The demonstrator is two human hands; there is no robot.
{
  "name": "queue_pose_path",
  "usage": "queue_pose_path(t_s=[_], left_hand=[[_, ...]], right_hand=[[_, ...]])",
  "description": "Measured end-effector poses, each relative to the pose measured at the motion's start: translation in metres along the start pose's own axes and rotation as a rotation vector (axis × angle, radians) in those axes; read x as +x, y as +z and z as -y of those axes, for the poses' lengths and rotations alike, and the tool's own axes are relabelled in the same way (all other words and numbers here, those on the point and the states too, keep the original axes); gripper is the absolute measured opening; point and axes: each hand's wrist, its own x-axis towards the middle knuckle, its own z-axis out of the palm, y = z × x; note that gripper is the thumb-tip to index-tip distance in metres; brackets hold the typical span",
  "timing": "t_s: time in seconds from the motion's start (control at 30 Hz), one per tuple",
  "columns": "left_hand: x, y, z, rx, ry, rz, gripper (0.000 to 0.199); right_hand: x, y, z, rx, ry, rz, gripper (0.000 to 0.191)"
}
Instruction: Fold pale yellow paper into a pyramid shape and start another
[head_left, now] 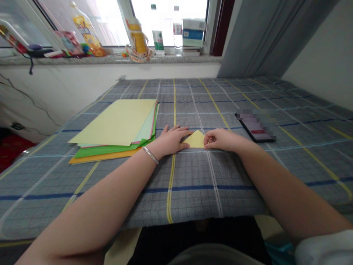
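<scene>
Head view: your left hand (174,141), fingers spread, touches the folded yellow paper (196,140) between your hands; your right hand (220,139) pinches its right corner. Coloured paper sheets (118,123) lie left of both.

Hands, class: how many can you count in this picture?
2: the left hand at the left corner of the yellow paper triangle, the right hand at its right corner.
</scene>
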Motion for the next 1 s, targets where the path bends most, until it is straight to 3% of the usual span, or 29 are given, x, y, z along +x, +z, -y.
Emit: queue_pose_path(t_s=[0.2,0.4,0.47,0.57,0.7,0.87,1.0], left_hand=[[-0.011,-0.013,0.019,0.020,-0.078,0.078,0.056],[-0.012,-0.017,0.027,-0.039,-0.007,0.126,0.076],[-0.013,-0.018,0.019,-0.024,0.049,0.082,0.079],[-0.014,-0.014,0.003,0.034,0.218,-0.067,0.067],[-0.011,-0.001,-0.016,0.150,0.336,-0.204,0.040],[-0.003,0.010,-0.022,0.210,0.307,-0.256,0.033],[0.000,0.009,-0.019,0.202,0.307,-0.317,0.034]], right_hand=[[0.002,0.001,-0.007,0.065,-0.017,0.004,0.015],[0.001,-0.001,-0.014,0.051,-0.042,-0.027,0.029],[0.000,-0.001,-0.015,0.032,-0.074,-0.032,0.036],[-0.001,-0.002,-0.013,-0.014,-0.120,-0.049,0.039],[-0.001,-0.002,-0.009,-0.145,-0.223,-0.125,0.023],[-0.002,0.002,0.000,-0.342,-0.410,-0.215,0.010],[-0.005,0.004,0.006,-0.357,-0.360,-0.327,0.013]])
